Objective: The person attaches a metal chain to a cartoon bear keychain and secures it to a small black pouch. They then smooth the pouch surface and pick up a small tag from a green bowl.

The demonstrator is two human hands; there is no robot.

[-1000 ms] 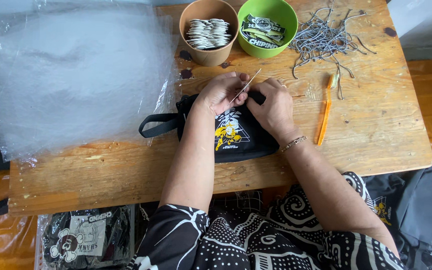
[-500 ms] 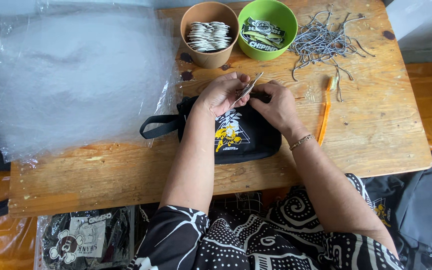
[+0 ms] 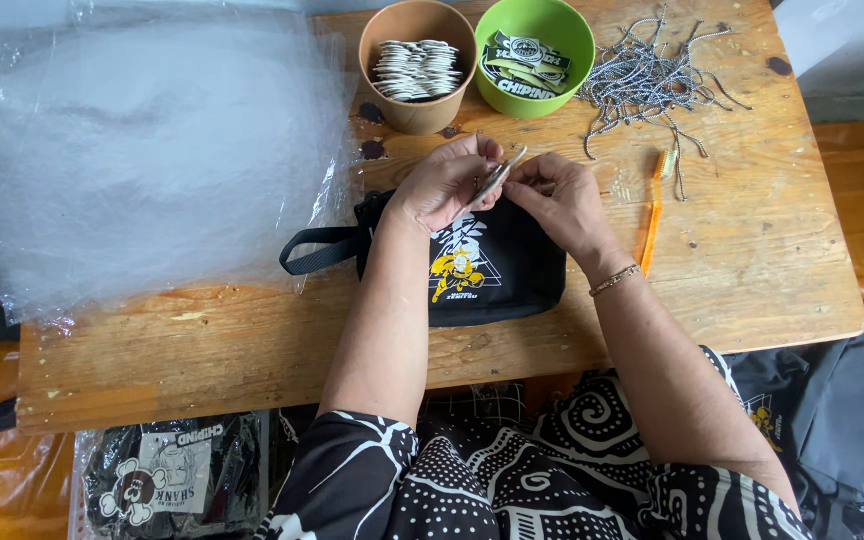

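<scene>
A small black pouch [image 3: 497, 275] with a yellow and white print and a black wrist strap [image 3: 317, 250] lies on the wooden table [image 3: 252, 340] in front of me. Above its top edge my left hand [image 3: 442, 185] and my right hand [image 3: 557, 200] meet. Both pinch a thin pale tag [image 3: 497, 178] that slants up between the fingertips. A bracelet circles my right wrist.
A brown bowl [image 3: 417, 65] of pale tags and a green bowl [image 3: 534, 55] of dark labels stand at the back. A heap of grey cords [image 3: 652, 75] and an orange tool [image 3: 652, 215] lie at the right. Clear plastic bags [image 3: 142, 150] cover the left half.
Both hands have stayed over the pouch's top edge. The pale tag between the fingers has tilted slightly; the pouch has not moved.
</scene>
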